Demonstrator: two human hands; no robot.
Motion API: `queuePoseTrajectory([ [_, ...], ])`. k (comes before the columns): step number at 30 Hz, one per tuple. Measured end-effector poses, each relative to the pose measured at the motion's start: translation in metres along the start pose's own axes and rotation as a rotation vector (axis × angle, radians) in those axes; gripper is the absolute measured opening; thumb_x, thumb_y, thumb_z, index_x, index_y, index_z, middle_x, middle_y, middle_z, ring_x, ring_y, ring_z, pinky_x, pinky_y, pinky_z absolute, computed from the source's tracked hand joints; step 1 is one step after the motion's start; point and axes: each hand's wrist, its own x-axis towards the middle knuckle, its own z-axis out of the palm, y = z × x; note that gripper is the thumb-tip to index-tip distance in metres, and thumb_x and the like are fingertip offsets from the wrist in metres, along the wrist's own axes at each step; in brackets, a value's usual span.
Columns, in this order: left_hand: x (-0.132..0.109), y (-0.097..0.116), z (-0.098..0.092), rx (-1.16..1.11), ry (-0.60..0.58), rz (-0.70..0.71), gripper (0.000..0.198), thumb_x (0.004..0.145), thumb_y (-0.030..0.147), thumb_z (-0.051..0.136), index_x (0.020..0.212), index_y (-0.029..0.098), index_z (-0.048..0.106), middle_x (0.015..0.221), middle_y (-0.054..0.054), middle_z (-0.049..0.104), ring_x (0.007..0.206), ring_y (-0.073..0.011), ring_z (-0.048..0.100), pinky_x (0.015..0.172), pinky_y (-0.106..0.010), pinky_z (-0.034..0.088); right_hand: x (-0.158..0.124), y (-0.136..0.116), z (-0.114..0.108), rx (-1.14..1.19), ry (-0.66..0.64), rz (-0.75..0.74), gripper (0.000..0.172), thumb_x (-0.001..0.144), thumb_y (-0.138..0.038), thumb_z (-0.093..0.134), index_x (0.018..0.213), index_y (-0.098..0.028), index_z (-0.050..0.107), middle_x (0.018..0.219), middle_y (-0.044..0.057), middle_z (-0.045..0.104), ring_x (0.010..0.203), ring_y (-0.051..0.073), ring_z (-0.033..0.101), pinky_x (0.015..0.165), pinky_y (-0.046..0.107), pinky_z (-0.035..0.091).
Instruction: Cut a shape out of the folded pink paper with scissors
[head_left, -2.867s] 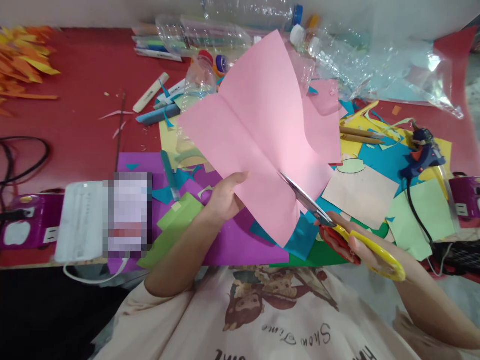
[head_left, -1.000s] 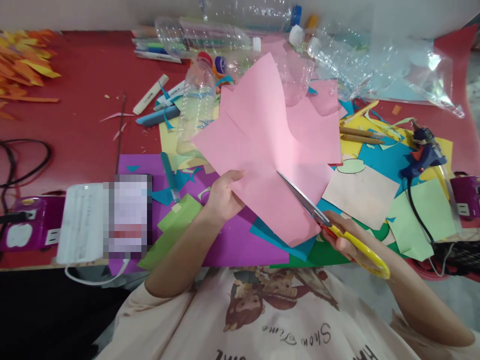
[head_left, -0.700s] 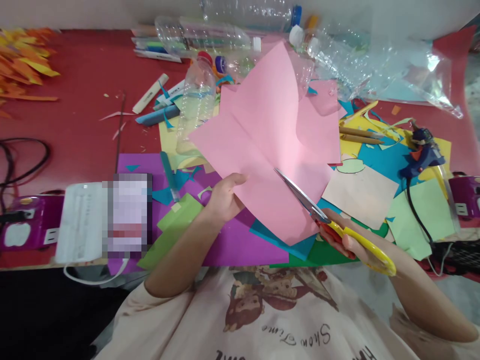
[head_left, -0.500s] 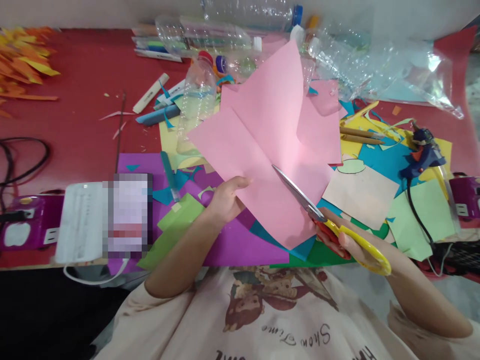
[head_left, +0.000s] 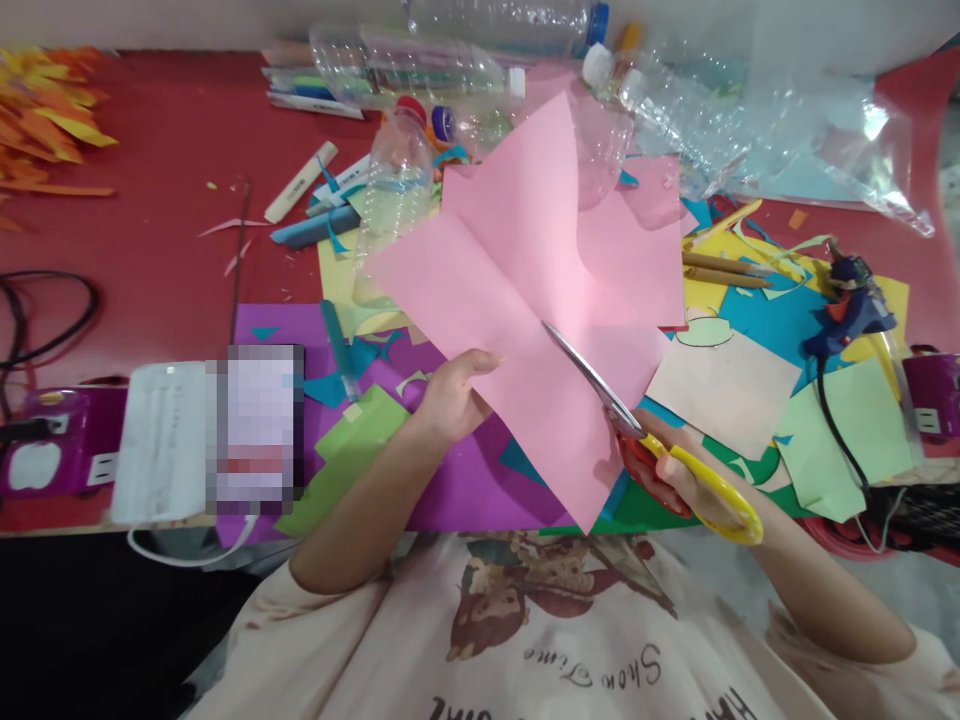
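Observation:
A large sheet of pink paper [head_left: 480, 290] is raised above the cluttered table, creased and bent upward at its far part. My left hand [head_left: 459, 395] pinches its near left edge, thumb on top and fingers beneath. In my right hand [head_left: 667, 470] is a pair of scissors [head_left: 596, 375] with yellow and red handles, the fingers through the loops. The scissors' metal blades lie across the pink sheet, pointing to its middle, and look nearly closed. One blade partly hides behind the other. Another pink sheet [head_left: 637, 240] lies behind the raised one.
Clear plastic bottles [head_left: 397, 200] crowd the back. To the left lie a phone [head_left: 262, 430], a white power bank [head_left: 161, 440] and purple paper [head_left: 480, 490]. A blue glue gun [head_left: 847, 310], pencils [head_left: 724, 270] and coloured paper scraps lie on the right. Orange strips [head_left: 52, 110] sit far left.
My right hand and the scissors have shifted slightly left. The pink sheet's near corner has come down toward me, and its raised far part has tilted left. My left hand keeps its hold.

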Motion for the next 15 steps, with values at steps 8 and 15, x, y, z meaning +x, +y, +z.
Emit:
queuePoseTrajectory([
  [8, -0.0004, 0.0011, -0.0010, -0.017, -0.020, 0.020, 0.010, 0.056, 0.024, 0.058, 0.063, 0.016, 0.059, 0.079, -0.008, 0.072, 0.109, -0.0332, 0.062, 0.093, -0.045, 0.049, 0.0033, 0.0009, 0.0031, 0.040, 0.036, 0.017, 0.062, 0.077, -0.078, 0.044, 0.100, -0.021, 0.049, 0.048, -0.010, 0.037, 0.034, 0.004, 0.029, 0.032, 0.018, 0.020],
  [15, -0.0009, 0.0025, -0.0012, -0.102, 0.052, 0.249, 0.017, 0.063, 0.030, 0.059, 0.075, 0.018, 0.062, 0.074, -0.002, 0.069, 0.108, -0.0304, 0.063, 0.089, -0.038, 0.051, 0.0008, -0.0017, 0.0002, -0.027, -0.004, -0.024, 0.066, 0.081, -0.076, 0.039, 0.113, -0.019, 0.050, 0.053, -0.008, 0.039, 0.036, 0.005, 0.030, 0.034, 0.020, 0.022],
])
